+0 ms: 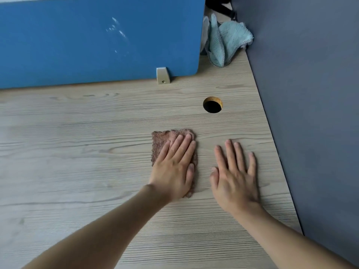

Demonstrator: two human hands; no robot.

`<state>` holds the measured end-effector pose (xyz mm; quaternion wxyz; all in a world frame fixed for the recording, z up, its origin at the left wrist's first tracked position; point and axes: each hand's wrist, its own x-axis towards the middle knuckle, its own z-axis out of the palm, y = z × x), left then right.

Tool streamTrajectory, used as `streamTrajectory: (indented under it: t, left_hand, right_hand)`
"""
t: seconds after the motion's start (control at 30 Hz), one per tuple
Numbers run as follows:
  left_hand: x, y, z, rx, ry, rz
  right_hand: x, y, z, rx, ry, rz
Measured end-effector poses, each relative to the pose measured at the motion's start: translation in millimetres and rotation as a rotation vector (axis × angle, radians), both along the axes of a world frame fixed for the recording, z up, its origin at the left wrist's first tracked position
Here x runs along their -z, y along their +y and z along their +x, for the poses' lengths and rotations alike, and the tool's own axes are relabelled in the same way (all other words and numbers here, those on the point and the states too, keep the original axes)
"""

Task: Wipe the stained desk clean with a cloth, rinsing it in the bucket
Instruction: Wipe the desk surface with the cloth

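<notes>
Head view: I take the round cable hole with the orange-brown rim [212,105] as my landmark. The rust-brown fluffy microfibre cloth [159,139] lies flat on the pale wood-grain laminate desk [77,152], near the hole, on my side of it and a little to its left. My left hand [174,166] lies on top of the cloth with the fingers straight and together, pressing it down and not gripping it. My right hand [235,175] lies spread and released on bare desk just beside the cloth, nearer me than the hole and holding nothing.

I judge the cloth to be light, soft and limp. It should slide under a flat palm but bunch up if I push from one edge only. For wiping, the flat press over its middle suits it. To lift it for a rinse, I would gather the fringe at the corner that shows nearest the hole, or scrunch the whole piece into the fist. If wet, it may drip.

I see no bucket, and I cannot make out a stain on the desk.
</notes>
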<state>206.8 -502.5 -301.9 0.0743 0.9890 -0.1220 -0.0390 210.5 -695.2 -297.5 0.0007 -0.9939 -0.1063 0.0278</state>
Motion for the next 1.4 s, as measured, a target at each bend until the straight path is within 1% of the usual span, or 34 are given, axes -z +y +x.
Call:
streamTrajectory:
  t: [0.03,0.13,0.17,0.2,0.3,0.37,0.4,0.5,0.53,0.63,0.7,0.73,0.8,0.87,0.9,0.93,1.0,1.07,1.1,1.13,1.2,1.23,1.27,1.4]
  left_hand:
    - [0.3,6.7,7.5,-0.021,-0.018,0.006]
    - [-0.8,10.0,26.0,-0.238,-0.047,-0.004]
    - [-1.1,3.7,22.6,-0.268,-0.051,-0.008]
    - [-1.2,-2.9,13.7,-0.253,-0.048,-0.008]
    - [-2.4,-10.6,-19.9,-0.06,-0.025,0.002]
    - [-0.5,2.1,-16.3,0.008,-0.036,0.01]
    - [0.6,7.3,-8.6,-0.019,-0.052,0.014]
    - [0.0,2.5,3.0,-0.23,-0.052,0.007]
    - [-1.0,-6.1,-5.0,-0.235,-0.046,0.009]
    - [-2.5,-21.4,-42.8,-0.031,-0.016,0.002]
    - [-1.8,-13.3,-46.6,0.034,-0.023,0.003]
    - [-0.4,-9.5,-41.4,0.007,-0.033,0.011]
    - [-0.6,-7.2,-30.4,-0.129,-0.047,0.006]
    - [-2.5,-15.1,-31.3,-0.239,-0.048,-0.017]
    - [-2.4,-21.6,-39.1,-0.252,-0.046,-0.026]
    - [-2.1,-27.6,-50.3,-0.225,-0.042,-0.035]
    - [-3.8,-30.4,-72.4,-0.106,-0.034,-0.046]
    - [-1.0,-18.4,-76.3,0.002,-0.033,-0.031]
    - [1.0,-9.6,-71.2,0.007,-0.04,-0.014]
    - [1.9,-2.9,-63.7,-0.043,-0.057,0.002]
    - [0.1,1.6,-52.7,-0.222,-0.066,0.006]
    - [-1.6,-3.8,-55.5,-0.279,-0.062,-0.002]
    - [-2.1,-12.0,-64.1,-0.28,-0.057,-0.008]
    - [-2.7,-31.0,-107.6,-0.019,-0.033,-0.025]
  right_hand:
    - [-0.1,0.0,-0.2,-0.001,0.003,0.002]
    - [1.3,-0.1,2.3,-0.002,-0.003,0.006]
    - [1.7,-0.2,2.6,-0.002,-0.003,0.001]
    - [1.9,0.3,2.3,0.0,0.0,-0.002]
    - [1.1,0.0,1.4,0.006,0.008,-0.004]
    - [0.3,0.4,1.2,0.006,0.009,0.004]
    - [0.5,0.2,1.7,0.003,0.007,0.007]
    - [3.5,-0.8,3.1,0.0,0.011,0.009]
    - [4.1,-1.5,3.2,-0.001,0.018,0.008]
    - [1.4,-1.6,5.5,0.01,0.059,0.028]
    - [-4.6,-2.1,0.2,0.015,0.06,0.077]
    - [-7.0,-2.6,-6.3,0.013,0.035,0.11]
    - [-9.6,-5.6,-31.7,-0.002,-0.031,0.165]
    - [-7.7,-8.7,-61.2,-0.035,-0.021,0.142]
    - [-5.6,-10.1,-72.1,-0.064,-0.003,0.106]
    - [-3.4,-11.4,-78.3,-0.088,0.011,0.071]
    - [-1.8,-12.3,-78.1,-0.08,0.031,0.038]
    - [-3.1,-10.3,-77.4,-0.071,0.05,0.017]
    - [-3.8,-9.2,-78.0,-0.077,0.056,0.016]
    - [-4.3,-9.8,-78.9,-0.079,0.058,0.02]
    - [-4.7,-11.4,-79.2,-0.077,0.06,0.028]
    - [-5.2,-11.4,-78.4,-0.076,0.067,0.025]
    - [-5.5,-10.2,-77.7,-0.073,0.078,0.023]
    - [-4.1,-8.2,-77.0,-0.051,0.11,0.019]
